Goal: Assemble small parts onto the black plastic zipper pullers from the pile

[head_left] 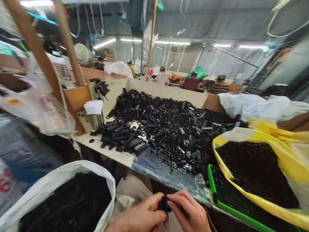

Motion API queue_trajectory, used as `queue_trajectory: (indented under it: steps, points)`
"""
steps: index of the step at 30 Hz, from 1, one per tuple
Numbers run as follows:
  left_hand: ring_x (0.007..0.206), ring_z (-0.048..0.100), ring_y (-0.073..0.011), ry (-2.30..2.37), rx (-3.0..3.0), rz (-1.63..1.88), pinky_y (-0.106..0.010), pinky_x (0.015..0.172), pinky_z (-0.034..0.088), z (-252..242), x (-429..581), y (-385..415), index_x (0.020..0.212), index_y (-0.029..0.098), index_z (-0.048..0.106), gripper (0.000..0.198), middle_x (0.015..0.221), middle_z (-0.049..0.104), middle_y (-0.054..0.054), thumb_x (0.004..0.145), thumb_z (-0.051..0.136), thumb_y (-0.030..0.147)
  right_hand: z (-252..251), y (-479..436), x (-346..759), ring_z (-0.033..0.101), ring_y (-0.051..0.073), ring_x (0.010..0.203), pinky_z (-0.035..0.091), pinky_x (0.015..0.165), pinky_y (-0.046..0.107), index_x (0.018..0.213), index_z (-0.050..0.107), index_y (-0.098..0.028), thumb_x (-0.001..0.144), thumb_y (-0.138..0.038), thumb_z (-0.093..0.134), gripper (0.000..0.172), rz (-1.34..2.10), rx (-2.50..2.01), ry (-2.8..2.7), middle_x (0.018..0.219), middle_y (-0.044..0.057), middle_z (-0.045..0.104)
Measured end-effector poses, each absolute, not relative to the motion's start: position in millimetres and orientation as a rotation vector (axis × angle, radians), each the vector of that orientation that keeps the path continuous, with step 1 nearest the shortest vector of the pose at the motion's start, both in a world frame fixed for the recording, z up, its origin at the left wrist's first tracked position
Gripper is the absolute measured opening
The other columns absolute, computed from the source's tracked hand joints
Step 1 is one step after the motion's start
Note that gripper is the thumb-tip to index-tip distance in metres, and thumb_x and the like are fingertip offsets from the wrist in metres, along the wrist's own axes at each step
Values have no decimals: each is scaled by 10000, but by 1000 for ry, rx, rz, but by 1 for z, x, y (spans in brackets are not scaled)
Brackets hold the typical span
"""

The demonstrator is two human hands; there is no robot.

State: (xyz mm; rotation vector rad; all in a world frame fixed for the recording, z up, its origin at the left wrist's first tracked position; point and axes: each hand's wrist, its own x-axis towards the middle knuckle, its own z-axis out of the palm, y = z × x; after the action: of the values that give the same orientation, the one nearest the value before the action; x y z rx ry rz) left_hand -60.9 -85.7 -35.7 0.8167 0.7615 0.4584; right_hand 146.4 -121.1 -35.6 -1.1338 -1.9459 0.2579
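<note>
Low in the picture, in front of the bench edge, my left hand [147, 213] grips a small black plastic part [163, 204] between thumb and fingers. From the other side my right hand [189, 211] is closed, its fingertips pinching at the same part. A darker piece shows under the right fingers, but its shape is mostly hidden. Beyond my hands a large heap of black plastic parts [169, 122] covers the bench. Longer black handle-like pieces [120, 133] lie gathered at its left front.
A white sack [109, 180] of black pieces stands at left. At right are a yellow-rimmed sack [225, 170] and a green tray [213, 187], both holding small black parts. A phone [84, 120] leans at the bench's left end. Several people sit farther back.
</note>
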Motion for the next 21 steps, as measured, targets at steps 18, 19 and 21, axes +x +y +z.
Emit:
queue_trajectory:
  steps: [18,19,21]
  points:
    - [1183,620,-299,940,1716,78,-392,997,449,23,-74,-79,1276,266,647,356,1233,709,-89,962,520,375,-31,-131,136,620,124,606,524,576,176,1130,701,-317,911,-233,765,243,655,-1153,-1543,772,-39,656]
    - [1131,648,-296,925,1747,73,-373,952,473,22,-75,-79,1228,269,672,317,1162,731,-82,963,520,352,-32,-132,135,603,123,599,517,570,175,1116,701,-318,902,-280,784,234,754,-1175,-1464,752,-46,644]
    - [1104,670,-298,909,1788,82,-352,919,492,17,-74,-77,1191,266,686,284,1127,744,-88,966,521,320,-36,-133,133,586,130,620,509,581,183,1076,712,-298,892,-371,799,216,914,-1223,-1351,738,-42,629]
